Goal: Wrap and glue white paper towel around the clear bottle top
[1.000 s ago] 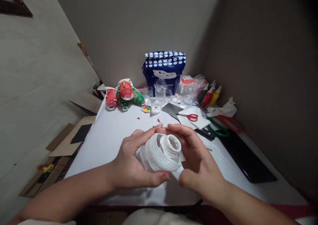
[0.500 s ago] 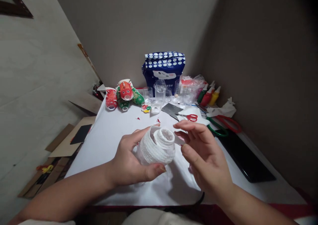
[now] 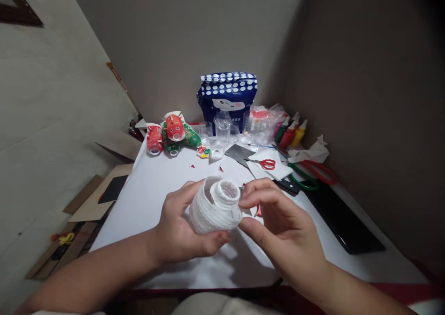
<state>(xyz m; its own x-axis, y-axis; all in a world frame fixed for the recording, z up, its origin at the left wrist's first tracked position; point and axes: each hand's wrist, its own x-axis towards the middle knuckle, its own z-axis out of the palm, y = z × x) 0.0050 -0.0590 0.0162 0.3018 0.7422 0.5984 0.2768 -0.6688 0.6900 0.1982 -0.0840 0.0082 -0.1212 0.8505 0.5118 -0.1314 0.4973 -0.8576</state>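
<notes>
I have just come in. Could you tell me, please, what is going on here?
A person's left hand holds a white-wrapped bottle, its mouth tipped up, above the table. The right hand has its thumb and fingertips at the bottle's side, near the neck. Beyond are red and green figures, scissors and a blue bag.

White bottle partly behind left hand, brown frame partly past left edge

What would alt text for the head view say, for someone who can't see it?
A person's left hand grips a white bottle-shaped object, the right hand at its side. Behind, on a white table: red and green figures, a blue bag, scissors.
</notes>
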